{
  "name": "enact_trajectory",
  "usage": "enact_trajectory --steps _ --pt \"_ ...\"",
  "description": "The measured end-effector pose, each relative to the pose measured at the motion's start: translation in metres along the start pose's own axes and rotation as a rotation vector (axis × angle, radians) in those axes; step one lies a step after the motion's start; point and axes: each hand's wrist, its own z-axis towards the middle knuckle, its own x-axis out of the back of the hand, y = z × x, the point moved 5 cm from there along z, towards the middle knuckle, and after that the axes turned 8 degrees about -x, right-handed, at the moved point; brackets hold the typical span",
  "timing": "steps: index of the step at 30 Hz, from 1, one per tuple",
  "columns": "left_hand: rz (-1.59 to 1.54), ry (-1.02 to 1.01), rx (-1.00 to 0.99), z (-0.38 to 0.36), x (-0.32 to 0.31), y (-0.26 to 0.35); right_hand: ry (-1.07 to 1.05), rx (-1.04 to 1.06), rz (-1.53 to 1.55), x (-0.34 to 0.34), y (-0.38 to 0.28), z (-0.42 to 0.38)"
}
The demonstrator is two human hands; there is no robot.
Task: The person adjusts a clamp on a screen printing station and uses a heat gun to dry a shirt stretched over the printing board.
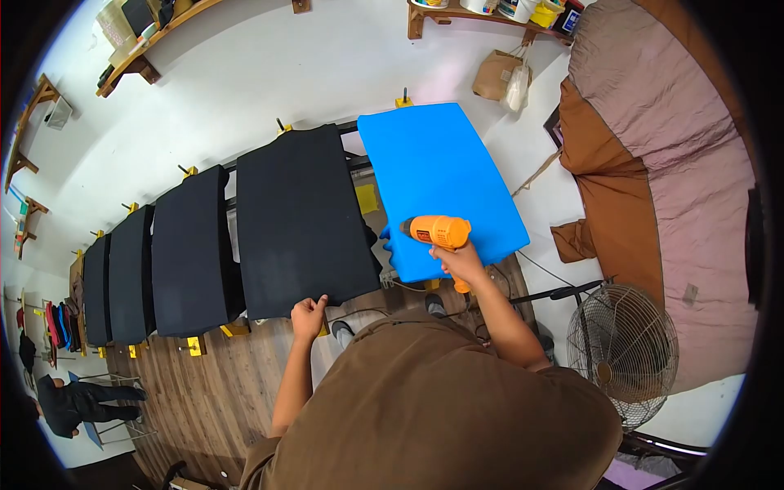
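My right hand [460,263] is wrapped around the grip of an orange heat gun [441,231]. Its dark nozzle points left, above the lower left part of a bright blue shirt [449,180] stretched over a board. At the near edge of a black shirt [302,220], spread flat on the neighbouring board, my left hand [309,318] has its fingers closed on the hem. Loose blue fabric bunches along the left side of the blue board. Whether the heat gun is running does not show.
More black shirts [192,253] on boards run left along a rail with yellow brackets [194,346]. A caged fan [623,351] stands at my right, near a brown and mauve cover [653,163]. Wall shelves [490,15] hold tubs. Another person [86,404] stands far left.
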Motion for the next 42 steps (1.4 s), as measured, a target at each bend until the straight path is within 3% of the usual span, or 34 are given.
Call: enact_trajectory --steps 1,3,4,6,10,13,16,18,19,21,25,27,28,30,31,33,37,39,40,42 --pt "-0.002 0.001 -0.002 0.001 0.0 0.002 0.001 0.002 -0.001 -0.002 0.006 0.005" --pt "0.016 -0.015 -0.013 -0.001 0.0 0.005 0.31 0.256 -0.183 0.001 -0.001 0.003" --pt "0.014 -0.018 -0.012 -0.003 0.0 0.007 0.312 0.254 -0.185 0.005 -0.004 -0.002" --pt "0.05 -0.044 -0.043 -0.002 0.0 0.01 0.075 0.014 0.077 0.006 -0.002 -0.005" --pt "0.149 -0.089 -0.076 -0.001 0.002 0.014 0.085 0.064 0.023 0.008 0.013 0.006" --pt "0.157 -0.083 -0.099 0.0 0.001 0.016 0.252 0.181 -0.171 0.012 0.007 0.004" --pt "0.21 -0.162 -0.143 0.001 0.0 0.015 0.063 0.054 -0.018 0.009 0.011 0.007" --pt "0.299 -0.278 -0.259 -0.001 -0.005 0.019 0.271 0.178 -0.185 0.01 0.007 0.008" --pt "0.301 -0.277 -0.26 -0.002 -0.004 0.018 0.271 0.179 -0.183 0.009 0.007 0.007" --pt "0.391 -0.332 -0.293 -0.001 -0.008 0.019 0.118 -0.009 0.107 0.008 0.015 0.011" --pt "0.439 -0.37 -0.276 -0.001 -0.011 0.016 0.079 0.003 0.148 0.007 0.024 0.019" --pt "0.419 -0.299 -0.279 -0.001 -0.008 0.017 0.326 0.055 -0.02 0.011 0.023 0.021" --pt "0.416 -0.298 -0.281 -0.001 -0.008 0.019 0.328 0.058 -0.022 0.014 0.018 0.018" --pt "0.374 -0.244 -0.272 -0.002 -0.005 0.022 0.089 -0.115 0.142 0.012 0.018 0.016" --pt "0.372 -0.243 -0.271 -0.002 -0.005 0.023 0.089 -0.115 0.14 0.014 0.02 0.019" --pt "0.351 -0.247 -0.277 -0.002 -0.004 0.024 0.156 0.038 0.013 0.017 0.013 0.02" --pt "0.33 -0.256 -0.303 0.001 -0.006 0.024 0.295 0.065 -0.18 0.015 0.007 0.016" --pt "0.292 -0.232 -0.309 -0.001 -0.004 0.024 0.081 -0.014 0.017 0.009 0.006 0.011" --pt "0.293 -0.232 -0.308 0.0 -0.003 0.024 0.079 -0.015 0.018 0.004 0.009 0.013" --pt "0.235 -0.227 -0.302 -0.001 -0.003 0.024 0.408 0.287 -0.096 0.007 -0.002 0.006"
